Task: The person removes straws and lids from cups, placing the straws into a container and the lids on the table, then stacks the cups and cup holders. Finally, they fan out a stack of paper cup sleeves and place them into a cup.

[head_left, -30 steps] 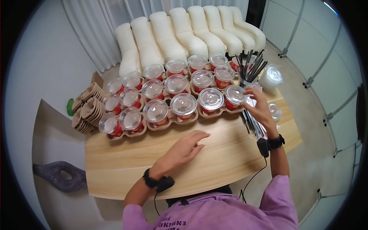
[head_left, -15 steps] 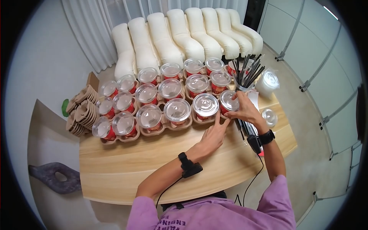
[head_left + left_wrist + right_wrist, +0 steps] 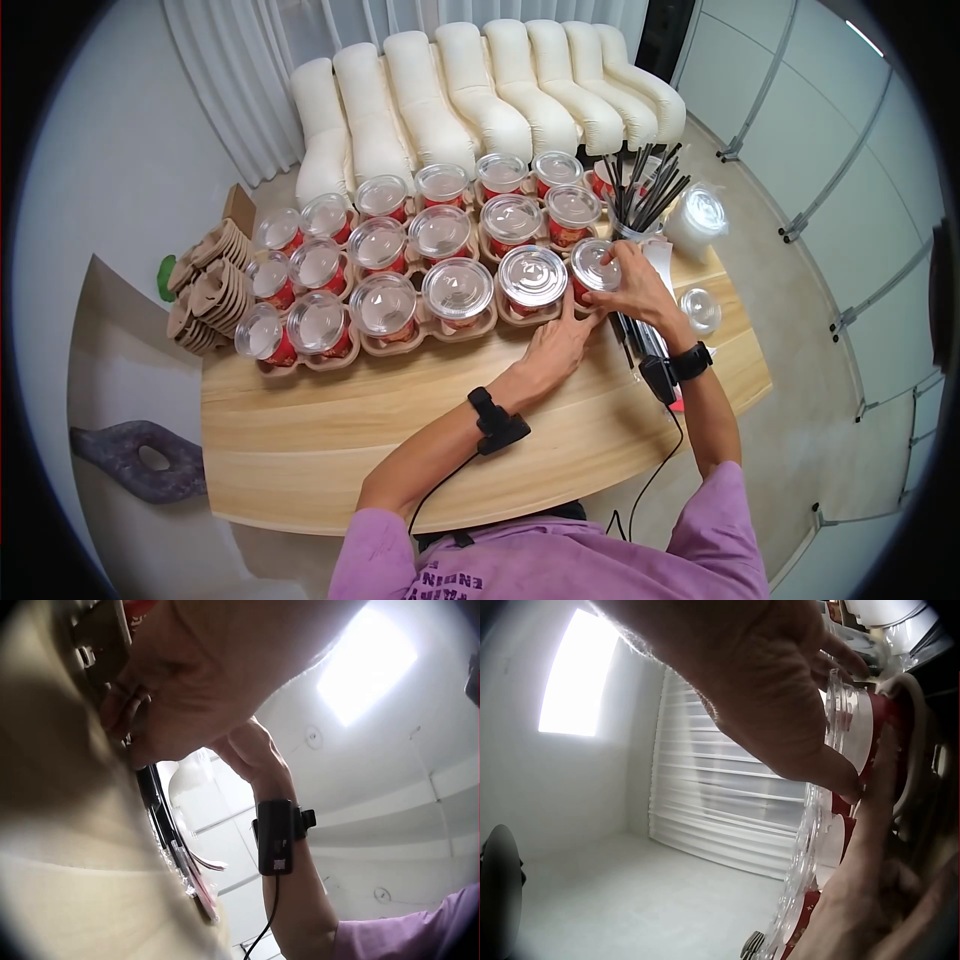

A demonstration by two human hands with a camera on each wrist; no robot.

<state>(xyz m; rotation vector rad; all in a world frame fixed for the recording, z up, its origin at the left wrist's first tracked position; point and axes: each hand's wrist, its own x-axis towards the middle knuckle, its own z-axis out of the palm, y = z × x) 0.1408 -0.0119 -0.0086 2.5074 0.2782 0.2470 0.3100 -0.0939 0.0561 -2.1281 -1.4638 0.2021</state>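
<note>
From my remote place I see that the left hand, a second ago over the table, has come to the lidded cup — so, I judge, both hands now share this work. The right hand reaches forward, thumb and fingers curved round the cup between them; the left index lies straight against it — its other fingers I cannot tell.

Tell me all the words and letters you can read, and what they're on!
"ENDING", it seems, upside down: on the purple shirt; its other letters are unclear.
"P", perhaps: on the black box at the right wrist, very small.
The print on the red cups: too small to read.
</note>
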